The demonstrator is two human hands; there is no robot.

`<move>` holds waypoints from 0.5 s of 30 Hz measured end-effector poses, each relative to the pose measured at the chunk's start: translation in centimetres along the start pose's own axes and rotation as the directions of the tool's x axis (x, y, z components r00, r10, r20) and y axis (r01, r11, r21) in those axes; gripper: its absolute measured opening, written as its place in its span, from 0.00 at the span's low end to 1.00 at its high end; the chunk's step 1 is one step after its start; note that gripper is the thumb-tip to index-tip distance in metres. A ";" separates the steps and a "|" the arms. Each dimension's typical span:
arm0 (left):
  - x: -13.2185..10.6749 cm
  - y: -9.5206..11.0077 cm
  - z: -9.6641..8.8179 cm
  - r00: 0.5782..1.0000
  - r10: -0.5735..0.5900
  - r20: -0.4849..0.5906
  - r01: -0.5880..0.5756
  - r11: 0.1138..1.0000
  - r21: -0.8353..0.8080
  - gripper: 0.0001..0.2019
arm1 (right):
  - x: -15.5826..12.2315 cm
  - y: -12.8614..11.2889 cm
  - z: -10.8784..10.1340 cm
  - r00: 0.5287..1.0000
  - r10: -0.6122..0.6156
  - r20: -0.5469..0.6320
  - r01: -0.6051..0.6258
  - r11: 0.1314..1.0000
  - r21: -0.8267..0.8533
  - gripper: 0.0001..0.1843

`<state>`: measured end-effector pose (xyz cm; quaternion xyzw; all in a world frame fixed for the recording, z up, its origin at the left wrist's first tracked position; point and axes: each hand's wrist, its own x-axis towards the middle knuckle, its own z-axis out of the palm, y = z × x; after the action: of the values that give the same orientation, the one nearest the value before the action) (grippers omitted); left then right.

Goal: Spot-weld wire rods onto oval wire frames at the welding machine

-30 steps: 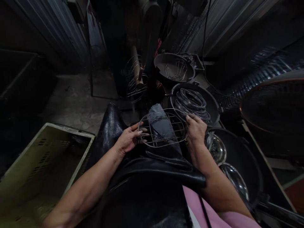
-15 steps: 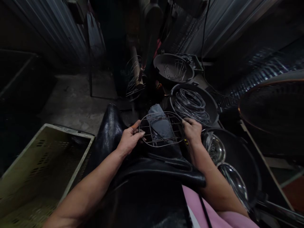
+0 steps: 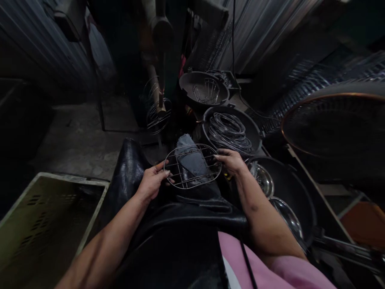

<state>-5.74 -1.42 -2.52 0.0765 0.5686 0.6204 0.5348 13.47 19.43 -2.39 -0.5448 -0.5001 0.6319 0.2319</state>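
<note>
At frame centre, a wire rack is held level over the lap, its long axis running left to right. Its left rim is pinched by the left hand, its right rim by the right hand.

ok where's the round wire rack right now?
Head view, center: the wire rack is held between the left hand and right hand, over the lap, just in front of the tub of wire rings.
</note>
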 end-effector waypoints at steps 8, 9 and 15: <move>0.7 -0.6 -0.3 0.999 0.030 0.019 -0.031 0.999 0.043 0.34 | 0.5 0.8 -0.2 0.998 0.009 0.067 -0.014 0.998 0.064 0.21; 0.8 -0.9 -0.5 0.999 0.049 0.022 -0.050 0.997 0.064 0.35 | 0.3 1.1 -0.1 0.998 -0.048 0.051 0.044 0.997 0.064 0.22; 0.9 -1.4 -2.1 0.952 0.294 0.086 -0.288 0.762 0.579 0.30 | -1.1 3.0 -0.6 0.841 -0.540 -0.028 0.505 0.803 -0.317 0.15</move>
<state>-6.74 -2.34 -4.82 0.3215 0.7155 0.4905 0.3797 15.12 17.54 -4.50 -0.4502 -0.7053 0.4279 0.3416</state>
